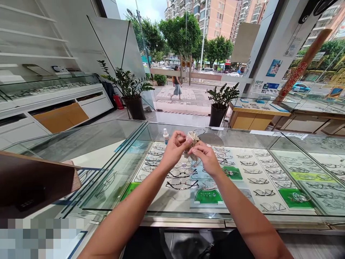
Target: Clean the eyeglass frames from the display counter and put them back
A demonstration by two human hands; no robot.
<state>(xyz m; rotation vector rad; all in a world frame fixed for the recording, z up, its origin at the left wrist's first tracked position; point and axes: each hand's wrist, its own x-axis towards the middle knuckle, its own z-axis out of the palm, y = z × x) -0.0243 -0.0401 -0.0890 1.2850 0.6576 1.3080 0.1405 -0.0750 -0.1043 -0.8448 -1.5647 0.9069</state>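
Over the glass display counter (210,212), my left hand (174,149) is closed on a crumpled beige cloth (193,136), its thumb pressed against the fabric. My right hand (207,156) meets it from the other side, fingers pinched at the cloth and a thin-framed pair of eyeglasses. Much of the eyeglasses is hidden by the cloth and fingers; a thin wire part shows just beyond. A small white bottle (165,136) with a label stands on the glass just past my left hand.
Rows of eyeglasses (182,184) and green display cards (207,196) lie under the glass. A brown panel (35,180) juts in at left. Potted plants (134,102) flank the shop entrance. Outside, a person (176,84) walks by.
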